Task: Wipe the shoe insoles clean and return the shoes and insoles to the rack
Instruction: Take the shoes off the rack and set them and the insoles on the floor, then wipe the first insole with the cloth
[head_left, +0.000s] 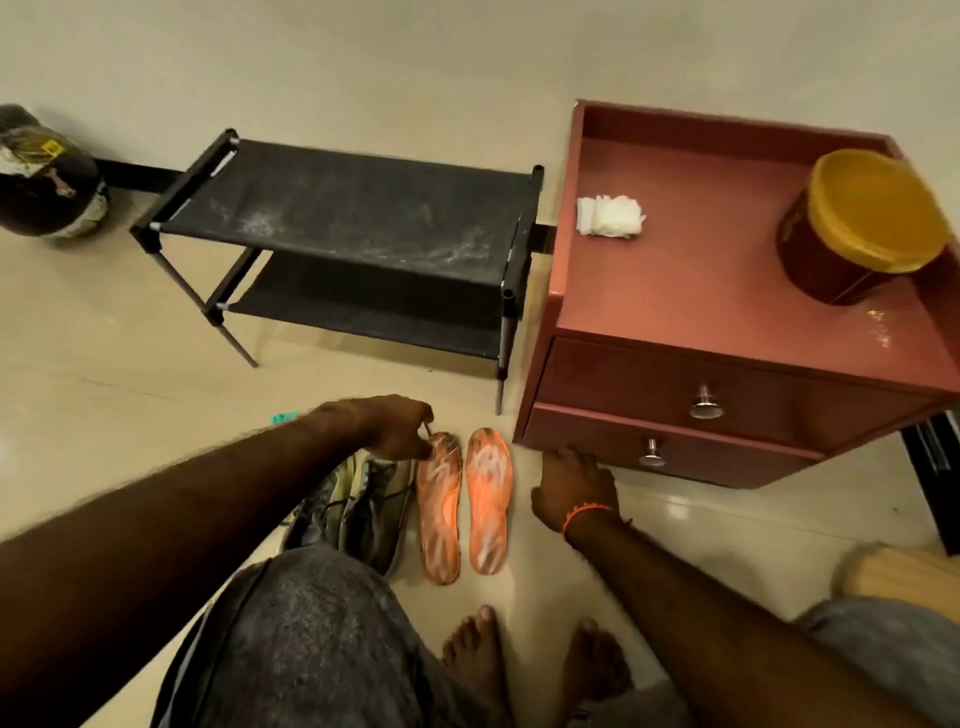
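Two orange insoles lie side by side on the floor, the left insole (439, 512) and the right insole (488, 501), both streaked with white. A pair of grey-yellow sneakers (363, 512) sits just left of them, partly hidden by my knee. My left hand (397, 428) reaches over the shoes, and its curled fingers pinch the far tip of the left insole; a thin strand sticks up beside the fingers. My right hand (571, 486) hangs right of the insoles with loosely curled fingers and holds nothing. The black two-shelf shoe rack (353, 218) stands empty against the wall.
A reddish nightstand (727, 296) with two drawers stands right of the rack. On it are a folded white cloth (610, 215) and a yellow-lidded tub (862, 223). A dark bag (47, 176) sits at the far left. My bare feet (535, 670) are below the insoles.
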